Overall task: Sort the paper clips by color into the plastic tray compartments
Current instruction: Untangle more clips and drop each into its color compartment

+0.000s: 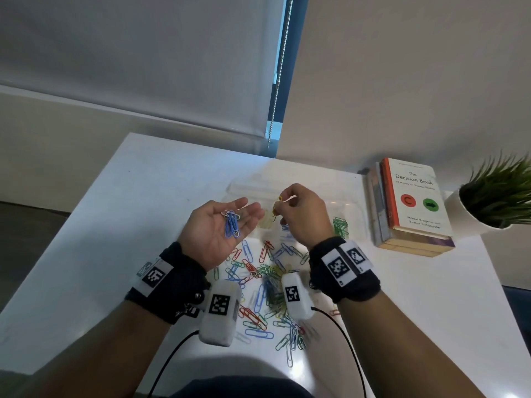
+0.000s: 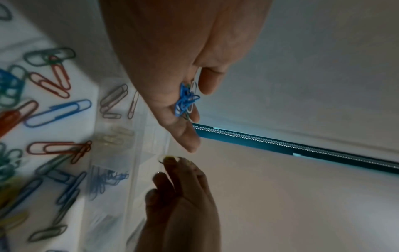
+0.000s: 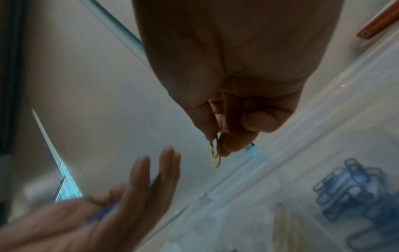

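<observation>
Left hand (image 1: 222,225): palm up, fingers extended and relaxed, raised above the table (image 1: 143,196). Small bunch of blue paper clips (image 1: 231,224) with a white one resting loose in the palm; no finger curled round it in the head view.

Centre, near edge of table: loose pile of mixed paper clips (image 1: 267,285) in red, blue, green, yellow and white, spread between both wrists and toward the person.

Centre, far side of pile: clear plastic tray (image 1: 349,209) lying flat on the table, directly beneath both hands. Yellow clips (image 1: 265,222) in one compartment, blue clips (image 3: 354,187) in the next, green clips (image 1: 340,226) in the right-hand compartment. Red clips (image 2: 113,102) visible through the tray wall in the left wrist view.

Right hand (image 1: 301,214): raised above the tray, fingertips just beside the left fingertips, not touching. Thumb and forefinger pinched on a yellow paper clip (image 3: 215,157); remaining fingers curled in. Clip hanging below the fingertips in the right wrist view.

Right of tray: stack of books (image 1: 411,208), top cover orange and white. Far right: potted plant (image 1: 494,196) in a white pot.
</observation>
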A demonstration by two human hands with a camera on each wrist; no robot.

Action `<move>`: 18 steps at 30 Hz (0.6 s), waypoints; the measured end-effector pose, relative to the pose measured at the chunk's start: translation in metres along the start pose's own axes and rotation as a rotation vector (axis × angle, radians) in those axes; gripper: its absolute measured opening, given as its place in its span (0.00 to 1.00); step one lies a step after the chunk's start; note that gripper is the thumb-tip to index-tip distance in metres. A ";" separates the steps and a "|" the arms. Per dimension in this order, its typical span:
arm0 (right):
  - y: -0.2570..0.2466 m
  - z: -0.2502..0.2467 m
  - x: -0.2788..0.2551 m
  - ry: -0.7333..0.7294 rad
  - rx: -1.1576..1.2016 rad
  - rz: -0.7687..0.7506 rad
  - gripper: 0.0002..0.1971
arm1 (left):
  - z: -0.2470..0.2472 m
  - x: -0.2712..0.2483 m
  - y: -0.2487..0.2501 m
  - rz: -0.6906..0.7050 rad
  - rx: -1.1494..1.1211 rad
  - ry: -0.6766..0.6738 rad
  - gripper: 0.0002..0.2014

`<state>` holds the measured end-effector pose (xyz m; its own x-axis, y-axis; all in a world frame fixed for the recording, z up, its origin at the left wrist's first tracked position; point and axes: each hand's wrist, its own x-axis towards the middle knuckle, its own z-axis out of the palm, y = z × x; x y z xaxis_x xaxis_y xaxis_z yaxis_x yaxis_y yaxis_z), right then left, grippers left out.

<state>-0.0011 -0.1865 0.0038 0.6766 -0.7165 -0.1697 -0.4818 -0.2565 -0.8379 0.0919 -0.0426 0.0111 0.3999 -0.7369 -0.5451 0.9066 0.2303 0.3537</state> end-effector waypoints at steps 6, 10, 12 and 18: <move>-0.013 -0.001 -0.013 0.005 -0.206 -0.208 0.05 | -0.004 -0.002 -0.001 -0.008 -0.043 -0.043 0.19; -0.027 0.007 -0.046 -0.141 -0.203 -0.276 0.08 | 0.002 0.000 -0.010 0.025 -0.026 -0.041 0.16; -0.026 0.015 -0.051 -0.171 -0.267 -0.234 0.09 | 0.005 0.001 -0.015 0.026 0.034 -0.023 0.16; -0.021 0.018 -0.049 -0.158 -0.305 -0.199 0.05 | 0.000 0.005 -0.024 0.032 0.077 -0.007 0.15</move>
<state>-0.0141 -0.1340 0.0207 0.8394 -0.5309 -0.1167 -0.4595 -0.5782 -0.6742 0.0719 -0.0515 0.0002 0.4270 -0.7343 -0.5276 0.8802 0.2039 0.4286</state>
